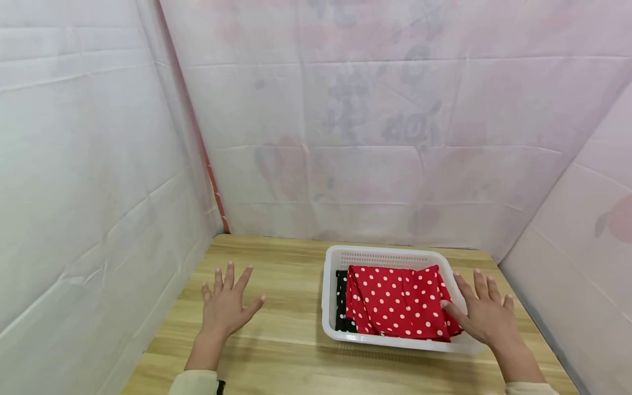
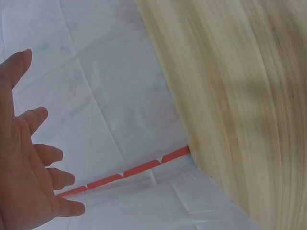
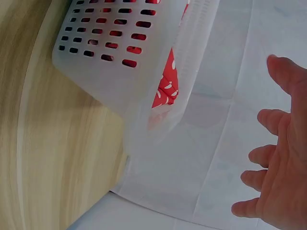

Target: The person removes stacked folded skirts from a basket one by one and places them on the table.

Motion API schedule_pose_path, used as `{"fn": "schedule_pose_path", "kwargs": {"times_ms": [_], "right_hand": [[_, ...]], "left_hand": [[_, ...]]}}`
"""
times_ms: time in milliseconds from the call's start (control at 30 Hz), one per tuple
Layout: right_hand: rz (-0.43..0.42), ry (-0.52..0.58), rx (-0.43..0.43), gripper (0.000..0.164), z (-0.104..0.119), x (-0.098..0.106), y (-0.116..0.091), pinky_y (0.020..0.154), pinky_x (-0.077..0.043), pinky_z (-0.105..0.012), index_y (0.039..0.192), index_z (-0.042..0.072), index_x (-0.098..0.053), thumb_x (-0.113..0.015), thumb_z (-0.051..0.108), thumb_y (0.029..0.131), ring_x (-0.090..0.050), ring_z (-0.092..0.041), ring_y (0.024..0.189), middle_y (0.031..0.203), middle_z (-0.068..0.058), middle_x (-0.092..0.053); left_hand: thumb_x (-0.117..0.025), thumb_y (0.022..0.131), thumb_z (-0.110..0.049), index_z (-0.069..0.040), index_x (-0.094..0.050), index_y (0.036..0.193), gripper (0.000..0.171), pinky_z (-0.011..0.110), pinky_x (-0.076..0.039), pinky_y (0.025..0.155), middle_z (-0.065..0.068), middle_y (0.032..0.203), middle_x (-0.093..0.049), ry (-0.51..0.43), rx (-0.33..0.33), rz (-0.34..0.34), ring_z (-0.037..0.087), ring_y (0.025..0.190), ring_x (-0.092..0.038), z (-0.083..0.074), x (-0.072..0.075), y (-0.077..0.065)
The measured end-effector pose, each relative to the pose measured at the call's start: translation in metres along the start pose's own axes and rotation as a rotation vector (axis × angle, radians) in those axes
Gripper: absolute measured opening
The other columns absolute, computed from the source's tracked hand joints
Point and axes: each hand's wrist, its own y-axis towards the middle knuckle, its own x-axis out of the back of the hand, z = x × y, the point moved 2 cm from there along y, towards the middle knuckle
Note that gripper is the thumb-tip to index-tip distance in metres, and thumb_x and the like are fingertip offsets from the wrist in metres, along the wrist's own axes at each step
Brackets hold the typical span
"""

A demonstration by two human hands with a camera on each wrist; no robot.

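Observation:
A white plastic basket (image 1: 329, 296) with slotted walls stands on the table, right of the middle. Folded red cloth with white polka dots (image 1: 390, 302) fills most of it, and a strip of black dotted cloth (image 1: 341, 302) shows along its left side. My left hand (image 1: 224, 310) is over the table's left part, fingers spread, holding nothing. Beside the basket's right end, my right hand (image 1: 486, 315) has its fingers spread too, the thumb overlapping the rim in the head view. In the right wrist view, that hand (image 3: 283, 153) appears apart from the basket (image 3: 100, 72).
The wood-grain table (image 1: 276, 362) is enclosed by pale hanging sheets at the back (image 1: 365, 181), left (image 1: 99, 192) and right (image 1: 587, 258). A red strip (image 1: 212, 181) runs down the back left corner. The basket sits near the table's right side.

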Motion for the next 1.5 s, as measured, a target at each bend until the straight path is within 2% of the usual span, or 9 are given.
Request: {"fn": "schedule_pose_path", "kwargs": {"times_ms": [200,367,600,733,867,1000,1133,1333,1500], "right_hand": [[0.016,0.166,0.024,0.082,0.005,0.004,-0.002,0.079,-0.032,-0.073,0.140,-0.002,-0.033,-0.064,0.047,0.083,-0.031,-0.062,0.113,0.136,-0.041,-0.023],[0.031,0.363,0.025,0.074,0.009,0.002,-0.005,0.077,-0.038,-0.069,0.134,-0.006,-0.040,-0.070,0.037,0.082,-0.039,-0.056,0.111,0.130,-0.038,-0.036],[0.101,0.740,-0.066,0.067,0.009,-0.005,-0.013,0.074,-0.052,-0.046,0.140,-0.002,-0.035,-0.066,0.025,0.087,-0.049,-0.047,0.109,0.128,-0.033,-0.043],[0.088,0.915,-0.085,0.064,0.009,-0.009,-0.016,0.071,-0.053,-0.033,0.140,-0.002,-0.034,-0.065,0.018,0.088,-0.056,-0.020,0.106,0.130,-0.032,-0.041],[0.048,0.923,-0.063,0.060,0.010,-0.011,-0.015,0.071,-0.053,-0.029,0.138,-0.002,-0.037,-0.065,0.016,0.088,-0.054,0.001,0.099,0.125,-0.025,-0.047],[0.046,0.902,-0.080,0.060,0.009,-0.013,-0.015,0.071,-0.053,-0.031,0.138,-0.002,-0.038,-0.065,0.018,0.088,-0.055,0.000,0.099,0.123,-0.016,-0.050],[0.072,0.911,-0.087,0.061,0.009,-0.011,-0.014,0.072,-0.053,-0.033,0.139,-0.003,-0.036,-0.063,0.019,0.089,-0.054,0.001,0.099,0.127,-0.022,-0.047],[0.111,0.947,-0.043,0.057,0.002,-0.003,-0.013,0.074,-0.052,-0.030,0.140,-0.002,-0.033,-0.060,0.013,0.091,-0.051,0.006,0.099,0.118,0.016,-0.047],[0.134,0.931,-0.036,0.058,-0.005,-0.001,-0.007,0.077,-0.047,-0.021,0.142,-0.003,-0.030,-0.057,0.013,0.093,-0.051,0.007,0.099,0.130,-0.012,-0.045]], "left_hand": [[-0.060,0.080,-0.060,-0.017,-0.033,0.145,0.083,0.072,-0.027,0.087,0.029,0.142,-0.029,-0.168,0.019,0.041,0.050,0.122,-0.035,0.002,0.002,-0.001],[-0.068,0.078,-0.053,-0.012,-0.034,0.144,0.084,0.063,-0.035,0.090,0.024,0.138,-0.039,-0.402,0.058,0.077,0.045,0.122,-0.038,0.004,0.001,-0.004],[-0.075,0.079,-0.034,-0.010,-0.048,0.134,0.066,0.053,-0.043,0.085,0.012,0.127,-0.054,-0.698,0.001,-0.067,0.031,0.110,-0.053,0.003,-0.010,-0.012],[-0.076,0.079,-0.025,-0.013,-0.054,0.130,0.057,0.049,-0.044,0.082,0.007,0.124,-0.057,-0.788,-0.020,-0.106,0.025,0.106,-0.056,-0.002,-0.015,-0.015],[-0.076,0.079,-0.024,-0.012,-0.054,0.130,0.057,0.054,-0.043,0.085,0.008,0.127,-0.055,-0.818,-0.023,-0.094,0.028,0.110,-0.054,-0.006,-0.018,-0.014],[-0.075,0.079,-0.025,-0.012,-0.053,0.131,0.057,0.056,-0.041,0.087,0.008,0.129,-0.053,-0.822,-0.007,-0.071,0.030,0.113,-0.052,-0.007,-0.018,-0.011],[-0.075,0.080,-0.025,-0.014,-0.053,0.131,0.056,0.055,-0.040,0.088,0.007,0.130,-0.053,-0.834,0.012,-0.060,0.029,0.113,-0.051,-0.011,-0.017,-0.011],[-0.074,0.080,-0.028,-0.018,-0.052,0.132,0.057,0.055,-0.038,0.091,0.005,0.132,-0.051,-0.899,0.017,-0.045,0.030,0.116,-0.048,-0.034,-0.016,-0.010],[-0.072,0.082,-0.029,-0.019,-0.051,0.133,0.056,0.057,-0.036,0.092,0.005,0.133,-0.050,-0.983,0.008,-0.016,0.029,0.117,-0.048,-0.057,-0.027,-0.006]]}}
